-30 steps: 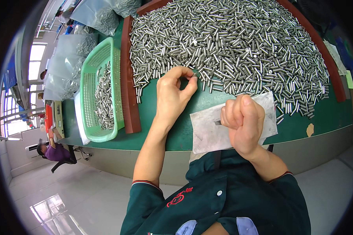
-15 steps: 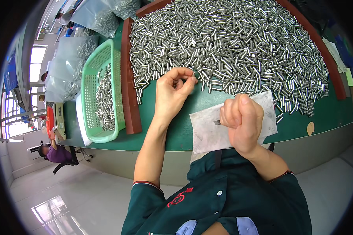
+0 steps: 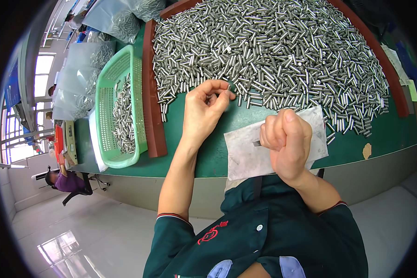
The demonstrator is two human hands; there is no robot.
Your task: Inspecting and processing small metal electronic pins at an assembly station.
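Green tabletop lies beyond a shirt with red embroidery; the right hand is fisted over a white sheet, the left hand pinched, contents of both unclear, beside metal pins heaped between brown rails.

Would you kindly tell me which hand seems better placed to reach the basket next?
Probably the left hand: it is nearer the basket, while the right hand is closed over the sheet, farther away.

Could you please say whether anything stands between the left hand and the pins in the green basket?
Yes: the brown rail and the basket's right wall stand between the left hand and those pins.
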